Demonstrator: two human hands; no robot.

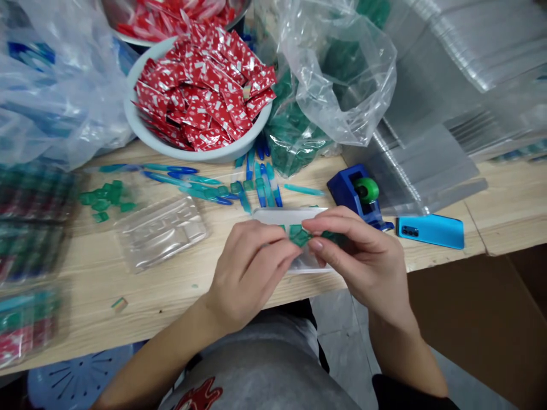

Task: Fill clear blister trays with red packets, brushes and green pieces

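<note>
My left hand and my right hand meet over a clear plastic tray near the table's front edge. Between their fingertips is a small translucent green square piece, pinched from both sides. More green shows behind my right fingers, partly hidden. To the left lies a clear moulded blister tray with nothing in it. Loose green square pieces are scattered behind it. Blue and teal pen-shaped sticks lie beyond my hands.
A pale bowl of red printed packets stands at the back. Beside it is a clear bag of green pieces. A blue tape dispenser and blue phone lie right, below stacked clear sleeves. Filled packs stand left.
</note>
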